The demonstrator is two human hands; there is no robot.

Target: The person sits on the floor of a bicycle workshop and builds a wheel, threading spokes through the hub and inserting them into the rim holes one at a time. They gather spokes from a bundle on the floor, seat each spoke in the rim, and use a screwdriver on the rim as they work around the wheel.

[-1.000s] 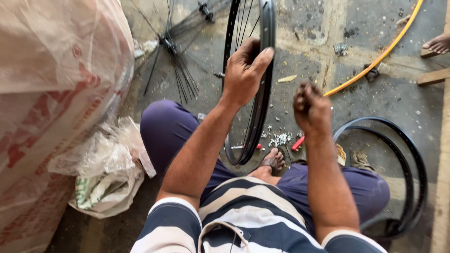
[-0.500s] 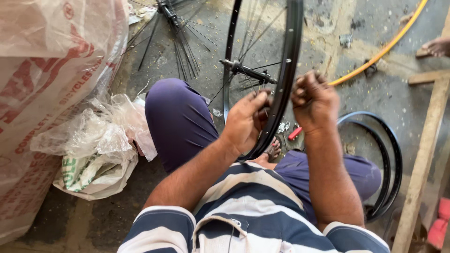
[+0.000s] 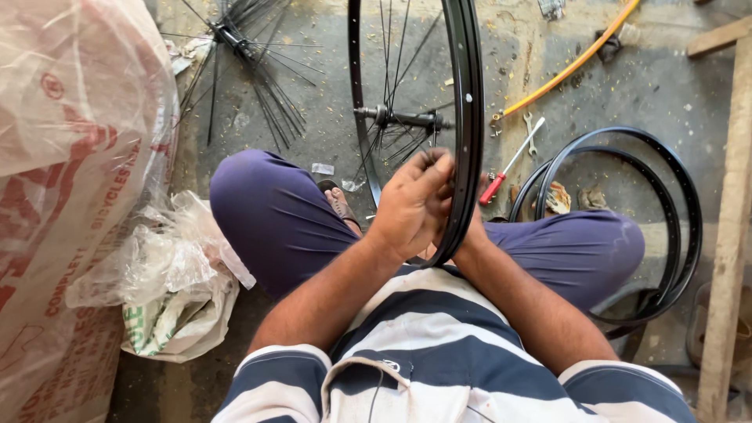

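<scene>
While the left hand (image 3: 411,205) pinches a spoke at the wheel rim (image 3: 468,117), the right hand (image 3: 468,227) sits behind it, grip unclear.

Black wheel rim (image 3: 468,117) is sitting against purple trousers (image 3: 274,219), navy-and-white striped shirt (image 3: 439,345) is showing below, yellow hose (image 3: 572,66) and red-handled screwdriver (image 3: 509,168) are lying on grey floor (image 3: 627,94).
</scene>
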